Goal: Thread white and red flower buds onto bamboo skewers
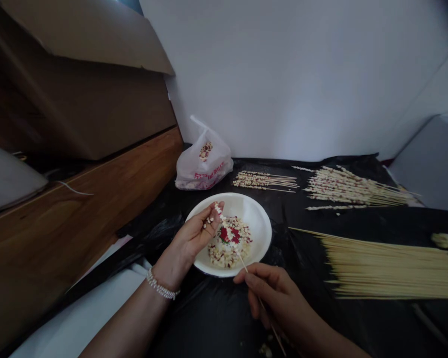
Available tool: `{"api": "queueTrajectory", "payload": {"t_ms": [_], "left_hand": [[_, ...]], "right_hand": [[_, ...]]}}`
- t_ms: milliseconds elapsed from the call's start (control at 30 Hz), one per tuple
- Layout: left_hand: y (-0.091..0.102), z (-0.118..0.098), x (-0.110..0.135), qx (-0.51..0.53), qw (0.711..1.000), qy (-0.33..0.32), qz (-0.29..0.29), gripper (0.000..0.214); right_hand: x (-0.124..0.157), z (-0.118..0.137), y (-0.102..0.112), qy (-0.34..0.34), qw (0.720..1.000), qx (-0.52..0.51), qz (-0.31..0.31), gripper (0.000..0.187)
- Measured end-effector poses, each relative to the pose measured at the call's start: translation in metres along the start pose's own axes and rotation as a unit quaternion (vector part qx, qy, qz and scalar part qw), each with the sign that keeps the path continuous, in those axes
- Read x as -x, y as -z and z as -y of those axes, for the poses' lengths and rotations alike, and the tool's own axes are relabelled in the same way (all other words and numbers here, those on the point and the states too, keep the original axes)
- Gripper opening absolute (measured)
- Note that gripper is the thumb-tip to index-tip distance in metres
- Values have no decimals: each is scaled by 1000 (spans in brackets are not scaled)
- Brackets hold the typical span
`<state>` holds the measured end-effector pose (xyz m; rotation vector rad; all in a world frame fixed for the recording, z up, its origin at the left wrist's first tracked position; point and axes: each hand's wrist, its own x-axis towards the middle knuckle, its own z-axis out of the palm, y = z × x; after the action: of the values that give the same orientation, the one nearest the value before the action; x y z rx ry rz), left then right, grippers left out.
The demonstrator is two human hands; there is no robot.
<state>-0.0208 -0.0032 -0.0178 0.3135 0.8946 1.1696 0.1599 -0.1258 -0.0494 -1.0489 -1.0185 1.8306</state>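
My right hand (274, 296) pinches a thin bamboo skewer (242, 263) near its lower end. The skewer slants up over a white bowl (259, 219) and carries several small pale pieces along its upper part. My left hand (194, 238) is cupped above the bowl's left rim, fingertips closed at the skewer's tip, with a few small pale pieces resting in the palm. A beaded bracelet (160, 287) sits on the left wrist. The bowl holds a heap of small white and reddish pieces (227, 243).
A black plastic sheet (302, 258) covers the table. Bare skewers (388, 268) lie in a pile at the right. Two batches of loaded skewers (351, 189) lie behind. A white plastic bag (203, 164) stands at the back; a wooden board (78, 219) and cardboard box (89, 74) are left.
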Motion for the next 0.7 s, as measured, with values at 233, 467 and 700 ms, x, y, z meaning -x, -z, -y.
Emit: {"api": "queueTrajectory", "payload": {"t_ms": [233, 467, 700], "left_hand": [[-14, 2, 10, 43, 998, 28, -34, 64], [-29, -2, 19, 52, 995, 67, -60, 76], [-25, -4, 19, 89, 993, 63, -35, 59]], "right_hand": [[-1, 1, 4, 5, 1000, -17, -7, 37], [-6, 17, 19, 46, 993, -104, -39, 35], [-12, 35, 37, 99, 988, 49, -105, 41]]}}
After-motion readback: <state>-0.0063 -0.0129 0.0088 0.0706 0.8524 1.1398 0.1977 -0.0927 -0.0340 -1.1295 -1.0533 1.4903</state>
